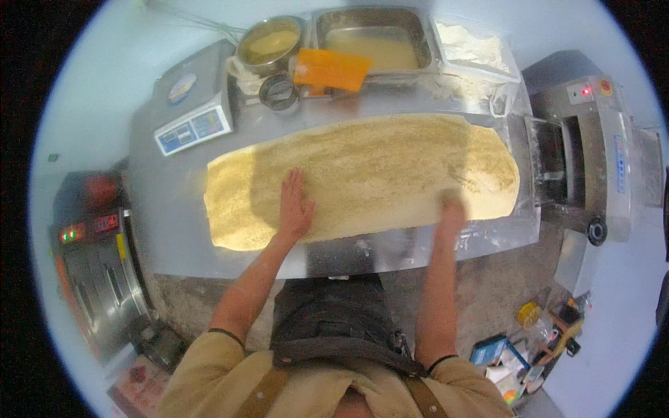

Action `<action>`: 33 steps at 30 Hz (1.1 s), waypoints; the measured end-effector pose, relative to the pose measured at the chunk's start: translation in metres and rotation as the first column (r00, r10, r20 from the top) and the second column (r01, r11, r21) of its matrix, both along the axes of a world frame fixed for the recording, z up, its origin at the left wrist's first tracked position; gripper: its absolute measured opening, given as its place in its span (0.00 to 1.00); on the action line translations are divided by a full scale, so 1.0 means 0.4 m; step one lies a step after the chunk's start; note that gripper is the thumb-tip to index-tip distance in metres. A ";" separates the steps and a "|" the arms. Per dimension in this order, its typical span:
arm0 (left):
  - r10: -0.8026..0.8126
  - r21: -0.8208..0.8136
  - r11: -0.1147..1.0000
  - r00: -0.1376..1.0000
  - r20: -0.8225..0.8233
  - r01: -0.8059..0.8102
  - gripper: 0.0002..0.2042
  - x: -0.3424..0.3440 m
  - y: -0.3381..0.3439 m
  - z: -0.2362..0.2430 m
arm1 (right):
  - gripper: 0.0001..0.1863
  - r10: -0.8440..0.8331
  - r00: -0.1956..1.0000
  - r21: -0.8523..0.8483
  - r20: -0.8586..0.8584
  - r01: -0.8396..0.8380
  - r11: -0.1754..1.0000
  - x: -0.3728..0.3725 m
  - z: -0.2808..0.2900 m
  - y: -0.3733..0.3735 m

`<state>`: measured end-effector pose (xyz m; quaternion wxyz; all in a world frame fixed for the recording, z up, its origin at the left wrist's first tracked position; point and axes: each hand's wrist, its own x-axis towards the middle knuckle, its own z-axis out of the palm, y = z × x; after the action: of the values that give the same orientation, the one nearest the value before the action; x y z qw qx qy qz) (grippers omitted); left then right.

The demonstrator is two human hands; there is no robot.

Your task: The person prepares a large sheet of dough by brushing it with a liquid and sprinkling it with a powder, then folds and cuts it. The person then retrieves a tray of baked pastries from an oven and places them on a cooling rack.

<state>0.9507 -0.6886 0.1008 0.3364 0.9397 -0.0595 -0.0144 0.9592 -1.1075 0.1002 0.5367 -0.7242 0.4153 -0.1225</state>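
Observation:
A long sheet of dough (369,164) lies across the metal table, its top coated with a mottled yellow-brown layer. Flat on its left part rests my left hand (295,209), fingers stretched out and holding nothing. Over the right part of the sheet, near the front edge, is my right hand (451,210). Motion smears its fingers, so I cannot make out whether it holds anything.
Behind the dough stand a scale (191,104), a bowl of yellow filling (300,31), a small metal cup (279,93), an orange scraper (333,70), a deep steel pan (425,42) and a flour tray (514,70). A machine (592,132) adjoins the table's right end.

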 end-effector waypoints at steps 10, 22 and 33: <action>-0.016 0.007 1.000 0.999 0.048 0.016 0.40 -0.136 -0.030 -0.017 | 0.17 -0.163 0.943 0.476 0.288 0.007 0.879 -0.031 0.005 -0.035; -0.044 0.100 0.994 0.996 0.077 0.036 0.43 -0.237 -0.018 -0.030 | 0.18 0.250 0.968 0.518 -0.028 -0.199 0.832 -0.149 0.032 0.209; -0.010 0.094 0.996 0.998 0.065 0.004 0.42 -0.289 -0.046 -0.016 | 0.20 0.046 0.993 0.524 0.112 -0.099 0.846 -0.170 -0.017 0.245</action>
<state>0.8351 -0.7071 0.0942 0.2896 0.9543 -0.0731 0.0122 0.8911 -1.0097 0.0934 0.7386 -0.5571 0.3791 -0.0175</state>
